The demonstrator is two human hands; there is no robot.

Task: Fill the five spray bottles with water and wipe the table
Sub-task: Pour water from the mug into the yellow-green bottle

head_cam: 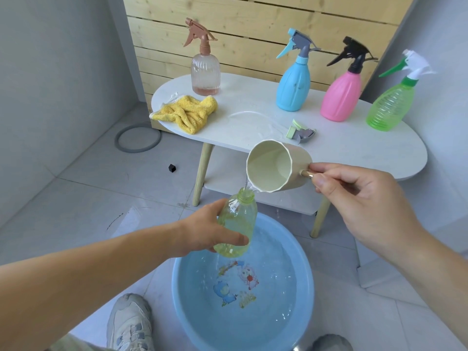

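My left hand (pixel 202 230) grips an uncapped yellow-green bottle (pixel 238 224) tilted over the blue basin (pixel 182 295) of water. My right hand (pixel 359 198) pinches the handle of a cream cup (pixel 276 168), tipped so water runs into the bottle's neck. On the white table (pixel 354 153) stand a clear pink spray bottle (pixel 205 72), a blue one (pixel 293 84), a pink one with a black head (pixel 342 97) and a green one (pixel 390 107). A loose spray head (pixel 301 131) lies near the table's front edge. A yellow cloth (pixel 187 112) lies at the left end.
A water puddle (pixel 250 120) spreads on the tabletop between cloth and spray head. A grey ring (pixel 138 139) and a small black cube (pixel 172 168) lie on the tiled floor at left. My shoe (pixel 130 323) is beside the basin. A wooden slat panel (pixel 253 29) backs the table.
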